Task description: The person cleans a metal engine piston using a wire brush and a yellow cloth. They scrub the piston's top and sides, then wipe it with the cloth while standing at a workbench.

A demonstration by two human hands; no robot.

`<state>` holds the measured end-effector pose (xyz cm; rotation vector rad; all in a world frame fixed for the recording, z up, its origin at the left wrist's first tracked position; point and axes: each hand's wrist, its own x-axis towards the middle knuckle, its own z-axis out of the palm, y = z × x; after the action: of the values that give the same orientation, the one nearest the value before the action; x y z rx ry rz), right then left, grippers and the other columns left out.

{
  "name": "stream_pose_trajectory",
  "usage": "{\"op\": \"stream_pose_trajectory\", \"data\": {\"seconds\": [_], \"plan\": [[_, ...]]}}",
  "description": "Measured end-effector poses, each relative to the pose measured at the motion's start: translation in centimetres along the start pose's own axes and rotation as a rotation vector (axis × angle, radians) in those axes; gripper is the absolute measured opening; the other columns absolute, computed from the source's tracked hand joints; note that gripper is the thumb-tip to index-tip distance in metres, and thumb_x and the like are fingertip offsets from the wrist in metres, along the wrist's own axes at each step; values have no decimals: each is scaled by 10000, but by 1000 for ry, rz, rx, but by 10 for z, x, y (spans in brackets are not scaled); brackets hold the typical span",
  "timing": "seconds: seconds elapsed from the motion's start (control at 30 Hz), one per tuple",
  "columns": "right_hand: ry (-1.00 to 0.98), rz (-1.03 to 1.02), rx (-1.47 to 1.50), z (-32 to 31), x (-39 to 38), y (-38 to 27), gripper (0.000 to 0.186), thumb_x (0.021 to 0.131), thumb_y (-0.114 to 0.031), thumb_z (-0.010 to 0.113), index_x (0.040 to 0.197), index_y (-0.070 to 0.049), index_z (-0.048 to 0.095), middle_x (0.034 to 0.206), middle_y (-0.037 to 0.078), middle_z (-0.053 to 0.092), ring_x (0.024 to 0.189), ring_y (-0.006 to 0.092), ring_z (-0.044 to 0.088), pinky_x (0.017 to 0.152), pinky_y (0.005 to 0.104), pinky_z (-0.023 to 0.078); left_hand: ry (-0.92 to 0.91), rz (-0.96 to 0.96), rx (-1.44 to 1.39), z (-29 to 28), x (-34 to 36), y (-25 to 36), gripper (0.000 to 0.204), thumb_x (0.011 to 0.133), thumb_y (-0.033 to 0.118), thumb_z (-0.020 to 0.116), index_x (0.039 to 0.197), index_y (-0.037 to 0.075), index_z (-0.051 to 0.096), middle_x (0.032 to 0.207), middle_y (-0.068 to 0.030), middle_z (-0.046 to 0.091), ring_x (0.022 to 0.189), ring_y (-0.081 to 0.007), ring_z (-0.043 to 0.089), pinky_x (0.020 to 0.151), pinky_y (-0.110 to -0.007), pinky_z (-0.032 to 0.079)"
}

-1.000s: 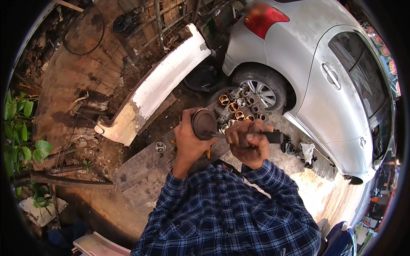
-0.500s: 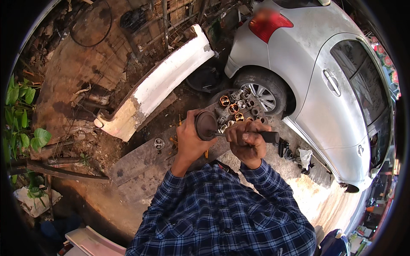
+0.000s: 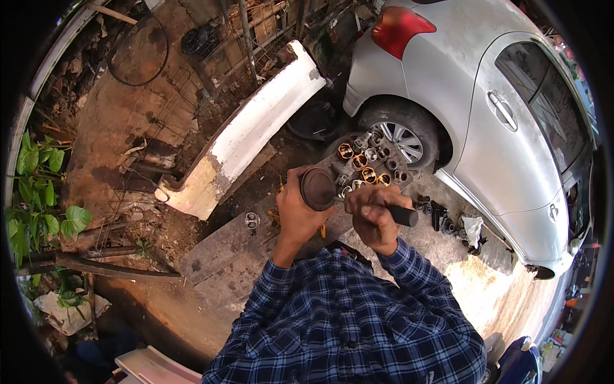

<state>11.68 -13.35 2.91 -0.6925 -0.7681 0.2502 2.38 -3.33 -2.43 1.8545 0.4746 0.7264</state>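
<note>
Dark, sooty metal marks the round piston that is gripped in the left hand, its flat crown turned up toward the camera. The fingers of that hand are wrapped around the piston's side from below and behind. A tool with a black handle is clenched in the right hand, and its working end is laid against the right edge of the piston; the tip itself is too small to be made out. Both hands are held close together, just above a worn wooden plank lying on the dirt ground.

Beyond the hands, a cluster of further pistons and small engine parts is set out on the plank, some with orange-brown insides. A few dark parts are scattered on the concrete to the right of the tool. A silver car is parked at the upper right, its rear wheel just behind the parts. A detached white bumper is laid across the ground at the upper left. Green leaves are seen at the left edge. Both forearms are covered by a blue plaid shirt.
</note>
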Motion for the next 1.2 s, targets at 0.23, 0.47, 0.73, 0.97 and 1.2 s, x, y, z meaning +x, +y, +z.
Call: {"op": "stream_pose_trajectory", "data": {"seconds": [0.23, 0.47, 0.73, 0.97, 1.2], "plan": [[171, 68, 383, -35, 27, -10, 324, 890, -155, 513, 633, -166, 316, 481, -32, 228, 428, 115, 163, 455, 312, 202, 19, 57, -189, 4, 3, 0, 785, 583, 158, 924, 1233, 44, 497, 1131, -134, 671, 1058, -224, 674, 941, -359, 550], [91, 22, 400, -51, 8, -41, 305, 879, -146, 495, 626, -171, 327, 470, -28, 232, 427, 115, 187, 450, 320, 198, 44, 150, -271, -3, 7, 8, 828, 605, 182, 938, 1274, 43, 471, 1153, -141, 658, 1071, -237, 676, 950, -380, 557], [-73, -103, 263, -21, -2, -48, 318, 863, -120, 503, 605, -146, 319, 403, -14, 277, 317, 92, 242, 344, 282, 265, -17, 156, -244, 1, 14, 9, 832, 569, 139, 928, 1272, 22, 499, 1163, -149, 674, 1073, -243, 683, 955, -367, 544], [-123, -64, 216, -4, -7, -37, 323, 822, -59, 517, 597, -138, 300, 381, 9, 305, 295, 114, 265, 337, 287, 275, 8, 127, -103, 3, 11, 14, 773, 580, 68, 897, 1250, 14, 516, 1121, -152, 696, 1038, -241, 699, 910, -359, 556], [-78, -30, 224, -5, -6, -33, 308, 814, -56, 518, 607, -135, 305, 386, 11, 307, 299, 109, 260, 343, 292, 280, 26, 146, -53, 4, 12, 8, 830, 569, 184, 963, 1236, -2, 506, 1120, -144, 687, 1041, -232, 692, 895, -351, 560]]}}
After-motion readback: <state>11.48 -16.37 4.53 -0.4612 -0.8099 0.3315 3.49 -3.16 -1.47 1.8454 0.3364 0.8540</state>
